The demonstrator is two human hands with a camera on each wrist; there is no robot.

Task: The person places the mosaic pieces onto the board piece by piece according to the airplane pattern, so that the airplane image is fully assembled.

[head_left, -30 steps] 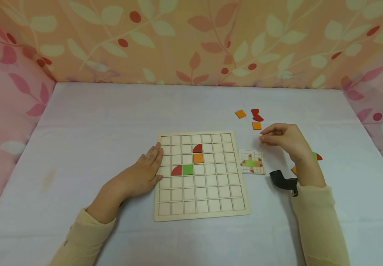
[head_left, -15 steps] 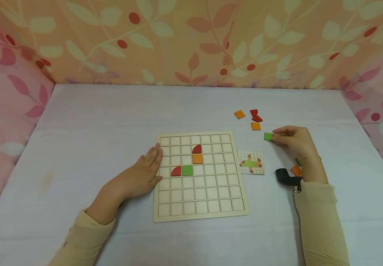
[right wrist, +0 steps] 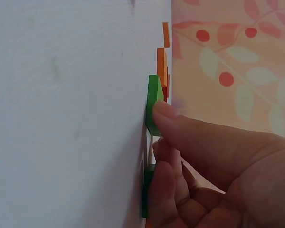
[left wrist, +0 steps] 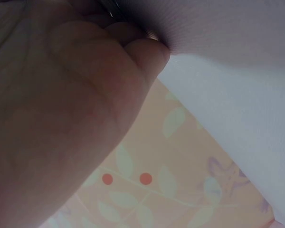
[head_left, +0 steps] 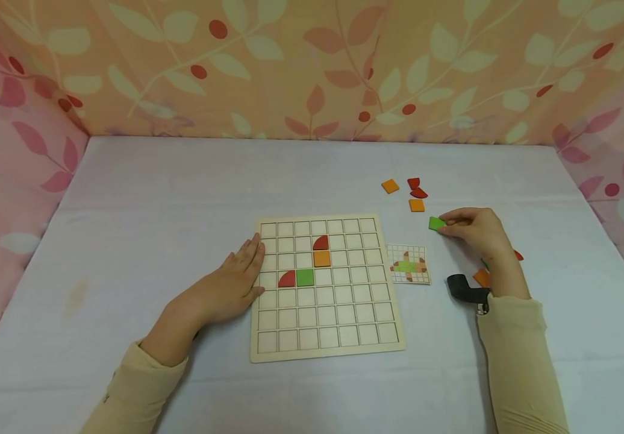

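My left hand [head_left: 229, 283] lies with its fingers extended along the left edge of the wooden grid board [head_left: 301, 355]; the left wrist view shows mostly its palm side [left wrist: 76, 95]. On the board lie a red quarter-circle tile [head_left: 320, 243] above an orange square tile [head_left: 321, 258], and lower left a second red quarter-circle tile [head_left: 287, 279] beside a green square tile [head_left: 305, 278]. To the right of the board, my right hand [head_left: 480, 232] pinches another green square tile [right wrist: 153, 104] between thumb and fingers, close over the tablecloth.
Two orange square tiles [head_left: 417, 205] and two red pieces [head_left: 418, 193] lie beyond the right hand. A pattern card [head_left: 409, 264] sits against the board's right edge. Under the right wrist, more tiles [head_left: 482, 278] are partly hidden, near the black wrist-camera mount [head_left: 461, 289].
The right hand has shifted rightward from beside the orange tile, and a green square tile now shows at its fingertips. The left hand and the tiles on the board stay as they were.
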